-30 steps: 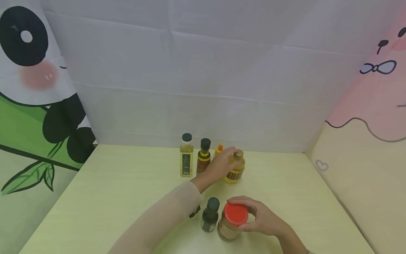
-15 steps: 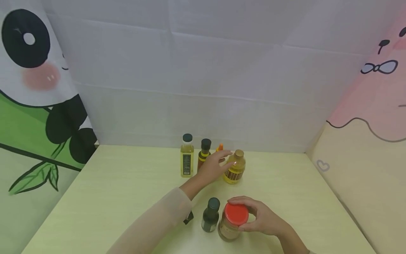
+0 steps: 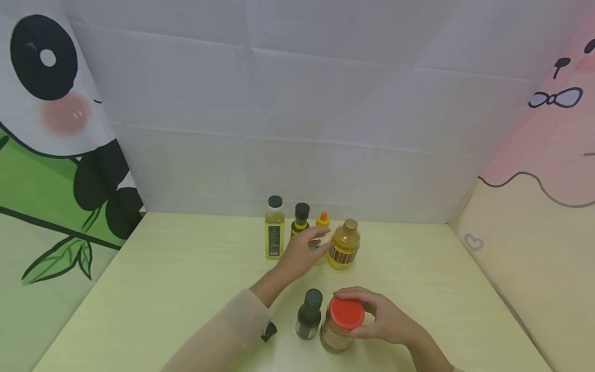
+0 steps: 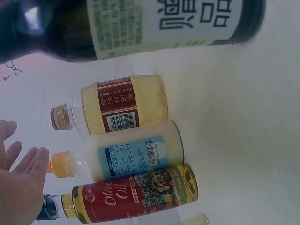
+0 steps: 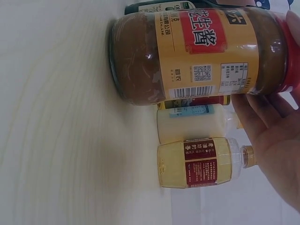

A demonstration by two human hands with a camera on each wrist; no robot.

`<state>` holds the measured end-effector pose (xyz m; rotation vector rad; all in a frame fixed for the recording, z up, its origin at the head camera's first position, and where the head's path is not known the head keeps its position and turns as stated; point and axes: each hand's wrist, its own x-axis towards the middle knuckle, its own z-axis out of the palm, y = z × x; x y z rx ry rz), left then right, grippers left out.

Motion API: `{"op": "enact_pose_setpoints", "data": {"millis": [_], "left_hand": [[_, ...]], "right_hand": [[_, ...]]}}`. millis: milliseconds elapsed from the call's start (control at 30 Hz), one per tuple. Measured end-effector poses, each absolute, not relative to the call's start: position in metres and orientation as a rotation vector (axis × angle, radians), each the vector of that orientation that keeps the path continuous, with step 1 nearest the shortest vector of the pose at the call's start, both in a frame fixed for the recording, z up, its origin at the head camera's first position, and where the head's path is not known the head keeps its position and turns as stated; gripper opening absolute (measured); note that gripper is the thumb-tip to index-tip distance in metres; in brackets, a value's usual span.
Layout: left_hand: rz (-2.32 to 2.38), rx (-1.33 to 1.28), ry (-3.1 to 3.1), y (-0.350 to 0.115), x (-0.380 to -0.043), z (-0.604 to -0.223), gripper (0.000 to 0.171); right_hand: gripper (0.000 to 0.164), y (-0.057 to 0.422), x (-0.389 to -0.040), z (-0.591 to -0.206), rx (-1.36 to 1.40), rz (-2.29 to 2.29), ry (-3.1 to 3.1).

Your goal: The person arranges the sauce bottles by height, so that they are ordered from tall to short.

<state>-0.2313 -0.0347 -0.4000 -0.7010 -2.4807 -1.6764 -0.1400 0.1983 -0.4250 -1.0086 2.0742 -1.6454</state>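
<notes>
My right hand [image 3: 388, 320] grips the red lid of a peanut butter jar [image 3: 335, 333], which stands on the table near me. My left hand [image 3: 299, 253] reaches out with fingers apart and nothing in them. It overlaps an olive oil bottle [image 3: 302, 214] and a white squeeze bottle with an orange cap [image 3: 323, 219]. In the left wrist view, its fingertips are right by the cap of the squeeze bottle [image 4: 140, 152]. A round bottle of yellow oil [image 3: 344, 245] stands just right of the left hand. Beside the jar stands a small dark bottle [image 3: 308, 318].
A tall square bottle of pale oil [image 3: 275, 232] with a dark cap is leftmost in the back row. Behind the pale table [image 3: 186, 268] hangs a white cloth [image 3: 297, 129]. Printed side panels [image 3: 530, 206] bound the table left and right.
My left hand has drawn away from the round yellow oil bottle, moving left and toward me, uncovering the orange-capped bottle. The right hand and peanut butter jar have stayed in place.
</notes>
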Motion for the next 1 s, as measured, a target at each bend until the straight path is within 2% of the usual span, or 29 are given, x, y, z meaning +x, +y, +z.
{"op": "enact_pose_setpoints", "data": {"millis": [1000], "left_hand": [[-1.818, -0.725, -2.458, -0.069, -0.180, -0.411, 0.033]], "right_hand": [[0.058, 0.198, -0.141, -0.425, -0.973, -1.636, 2.071]]}}
